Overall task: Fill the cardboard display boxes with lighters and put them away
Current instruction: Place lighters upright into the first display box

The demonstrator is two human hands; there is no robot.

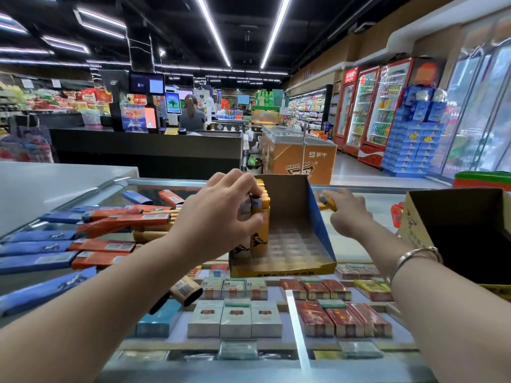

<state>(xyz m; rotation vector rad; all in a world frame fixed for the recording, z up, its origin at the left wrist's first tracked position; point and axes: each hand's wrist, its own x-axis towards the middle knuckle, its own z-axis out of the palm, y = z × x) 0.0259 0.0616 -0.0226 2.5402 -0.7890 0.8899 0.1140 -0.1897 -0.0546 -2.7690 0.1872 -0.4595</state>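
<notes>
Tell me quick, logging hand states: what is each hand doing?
Left hand: gripping a lighter in the display box.
Right hand: pinching a yellow lighter.

You see blue and orange cartons [110, 221] piled on the glass bench [359, 251], cigarette packs [236, 317] beneath it, and drink fridges [387, 106] far right.

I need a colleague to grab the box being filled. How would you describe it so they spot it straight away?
On the glass counter, between the two hands, stands the display box: open cardboard, blue sides, yellow front lip. Unlike the big brown carton to its right, it holds yellow lighters along its left side.
</notes>
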